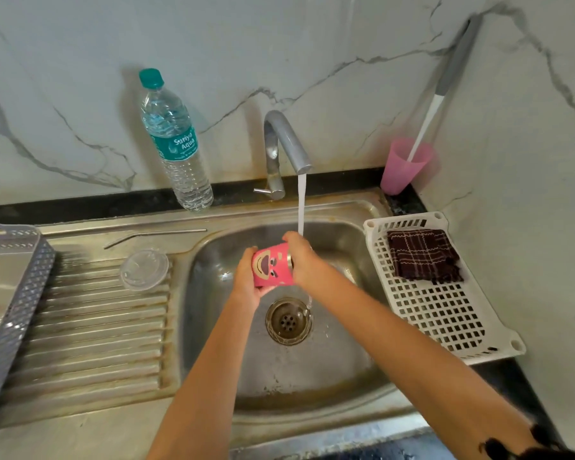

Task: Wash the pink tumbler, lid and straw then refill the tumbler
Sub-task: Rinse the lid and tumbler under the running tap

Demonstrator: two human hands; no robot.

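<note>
The pink tumbler (273, 265), printed with a cartoon face, lies on its side over the sink bowl (329, 370). My left hand (246, 280) grips its base end from the left. My right hand (301, 260) wraps over its open rim end, where the tap's water stream (301, 204) falls. The clear plastic lid (144, 269) rests on the ribbed drainboard. The metal straw (153, 236) lies along the drainboard's back edge.
The steel tap (281, 144) runs behind the bowl. A water bottle (175, 144) stands at the back left. A pink cup (404, 166) with a brush sits in the corner. A white basket (445, 313) holds a dark cloth (424, 255). A grey rack (17, 293) is far left.
</note>
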